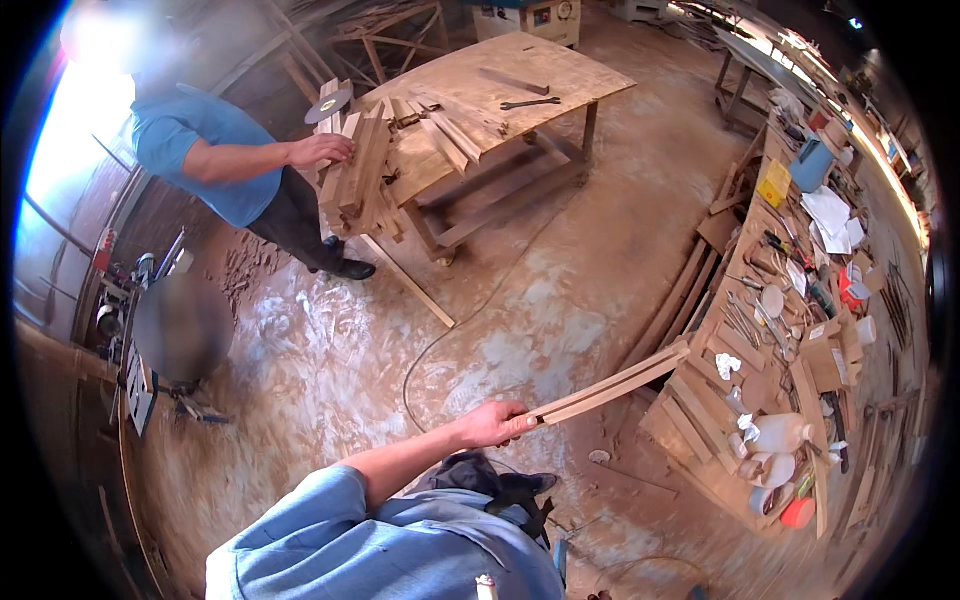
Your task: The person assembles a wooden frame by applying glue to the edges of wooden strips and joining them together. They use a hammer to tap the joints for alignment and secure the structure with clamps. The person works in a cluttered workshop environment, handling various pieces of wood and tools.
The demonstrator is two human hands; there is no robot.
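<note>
My left hand (497,424) is closed around the near end of a long wooden strip (610,388). A dark line runs lengthwise along the strip; whether it is a groove or a gap between two pieces I cannot tell. Its far end reaches the edge of the cluttered workbench (655,430) on my right; whether it rests there is unclear. My left arm, in a blue sleeve, stretches across in front of my body above the floor. My right hand does not show.
At the far left a person in blue (225,160) rests a hand on stacked wood strips (360,165) by a wooden table (560,70) bearing a wrench (530,103). A loose strip (408,280) leans to the floor near a cable (408,375). Tools and bottles crowd the workbench.
</note>
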